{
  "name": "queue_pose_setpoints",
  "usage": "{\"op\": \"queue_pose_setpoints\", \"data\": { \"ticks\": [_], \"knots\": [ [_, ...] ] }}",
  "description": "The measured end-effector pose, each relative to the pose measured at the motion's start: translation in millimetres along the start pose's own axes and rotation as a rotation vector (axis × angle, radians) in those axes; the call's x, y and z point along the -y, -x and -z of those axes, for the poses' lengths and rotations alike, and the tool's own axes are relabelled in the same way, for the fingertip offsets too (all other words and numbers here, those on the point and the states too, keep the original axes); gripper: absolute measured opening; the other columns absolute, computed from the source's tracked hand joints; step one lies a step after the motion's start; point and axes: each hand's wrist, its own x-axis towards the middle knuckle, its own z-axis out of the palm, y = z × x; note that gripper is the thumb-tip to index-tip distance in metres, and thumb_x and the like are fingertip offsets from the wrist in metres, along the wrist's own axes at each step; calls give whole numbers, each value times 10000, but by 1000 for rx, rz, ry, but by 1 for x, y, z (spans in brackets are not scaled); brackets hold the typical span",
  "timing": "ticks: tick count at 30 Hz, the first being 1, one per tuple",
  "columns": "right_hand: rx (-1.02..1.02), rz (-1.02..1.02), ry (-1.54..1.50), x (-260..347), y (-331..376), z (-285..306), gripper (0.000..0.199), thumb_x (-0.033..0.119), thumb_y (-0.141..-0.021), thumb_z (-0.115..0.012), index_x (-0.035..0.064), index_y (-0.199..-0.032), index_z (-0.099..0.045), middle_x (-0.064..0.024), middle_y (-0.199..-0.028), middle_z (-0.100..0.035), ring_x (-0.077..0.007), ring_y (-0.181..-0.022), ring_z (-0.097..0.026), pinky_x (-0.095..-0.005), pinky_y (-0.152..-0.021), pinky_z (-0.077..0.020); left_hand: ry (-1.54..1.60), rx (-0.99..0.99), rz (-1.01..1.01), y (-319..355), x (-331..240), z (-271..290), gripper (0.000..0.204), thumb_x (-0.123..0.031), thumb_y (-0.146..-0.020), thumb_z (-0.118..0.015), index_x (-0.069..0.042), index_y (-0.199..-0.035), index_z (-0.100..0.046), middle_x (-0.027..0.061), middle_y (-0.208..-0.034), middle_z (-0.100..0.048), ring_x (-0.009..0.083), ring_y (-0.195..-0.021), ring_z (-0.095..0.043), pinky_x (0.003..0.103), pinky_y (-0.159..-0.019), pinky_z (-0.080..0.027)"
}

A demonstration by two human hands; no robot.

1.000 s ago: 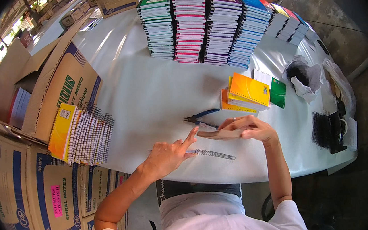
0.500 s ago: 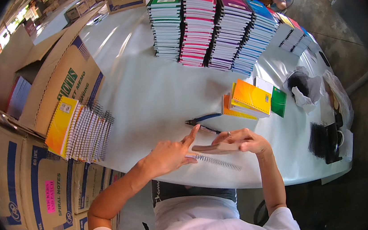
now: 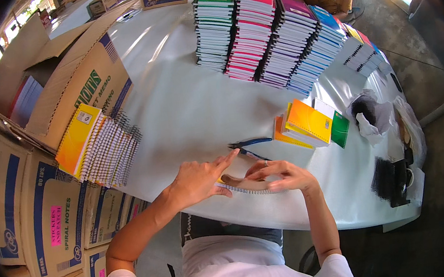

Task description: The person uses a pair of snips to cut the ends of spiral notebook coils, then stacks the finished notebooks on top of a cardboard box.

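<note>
Both hands work at the near edge of the desk (image 3: 186,104), on a white notebook (image 3: 246,186) with a wire spiral along its near side. Left hand (image 3: 196,180): palm down on the notebook's left end, forefinger extended, otherwise loosely open, gripping nothing. Right hand (image 3: 280,175): fingers curled lightly over the notebook's right end, pressing rather than clasping. Blue-handled pliers (image 3: 247,145) lie just beyond, untouched. Finished work appears considerable: tall stacks of bound notebooks (image 3: 271,36) in green, pink, purple and blue stand at the far side. A small pile of orange and green notebooks (image 3: 309,123) sits right of the pliers. A row of yellow-covered notebooks (image 3: 98,148) leans at the left, judged pending
</note>
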Motion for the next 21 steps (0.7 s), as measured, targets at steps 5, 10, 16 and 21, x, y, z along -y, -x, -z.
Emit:
{"op": "queue_pose_setpoints", "data": {
  "ticks": [5,10,16,21],
  "knots": [
    [-35,274,-386,-25,3,2,694,573,-806,-689,-43,-1125,-693,-182,-1174,-639,-277,-1164,-551,-353,-981,-416,30,-8,88,3,10,-1,1050,-573,-693,-755,-304,-1543,-202,82,-1206,-664,322,-855,-702,447,-705,-574],
    [-74,72,-73,-7,-10,0,545,477,-838,-704,34,-1157,-706,-170,-1134,-641,-274,-1062,-588,-363,-932,-443,225,-108,129,6,23,-8,1036,-479,-680,-813,-313,-1532,-247,92,-1281,-627,318,-976,-678,436,-804,-565],
    [-48,-42,-7,-5,-23,-2,632,534,-818,-694,16,-1180,-690,-177,-1200,-629,-291,-1106,-584,-373,-958,-443,723,-301,118,14,37,-21,1102,-153,-644,-881,-306,-1535,-249,95,-1369,-577,267,-1156,-629,406,-921,-530],
    [-46,-199,200,7,-38,-6,741,621,-787,-658,-10,-1174,-685,-196,-1236,-624,-299,-1160,-572,-368,-981,-438,934,-372,178,13,47,-39,1126,-103,-634,-886,-268,-1542,-241,90,-1395,-564,229,-1207,-596,364,-934,-511]
  ]
}}
